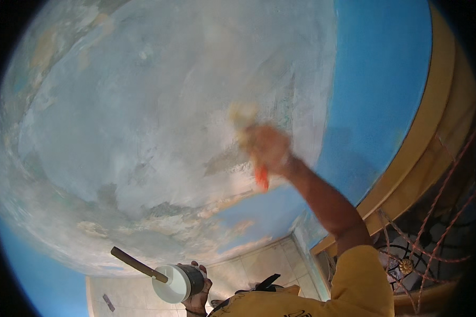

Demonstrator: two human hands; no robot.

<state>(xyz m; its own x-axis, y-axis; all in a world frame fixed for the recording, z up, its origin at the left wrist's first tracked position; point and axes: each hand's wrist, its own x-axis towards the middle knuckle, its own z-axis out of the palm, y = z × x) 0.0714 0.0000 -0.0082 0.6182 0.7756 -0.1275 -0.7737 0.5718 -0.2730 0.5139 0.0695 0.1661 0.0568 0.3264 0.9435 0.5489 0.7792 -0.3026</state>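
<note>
The right hand is raised against the wall, blurred by motion, its fingers wrapped around a brush. The orange handle sticks out below the fist, and the pale bristles show above it, pressed to the plaster. Around the brush the wall is a patchy grey-white, with bare worn spots lower down; further right and along the bottom it is plain blue.

The left hand is low, near the picture's lower edge, closed around a small tub with a white inside. A dark-handled tool rests across the tub's rim, its handle pointing up to the left. Tub and brush are well apart.

The person wears a yellow sleeve. At the right runs a tan door frame, with a metal grille beside it. Below lies a pale tiled floor.
</note>
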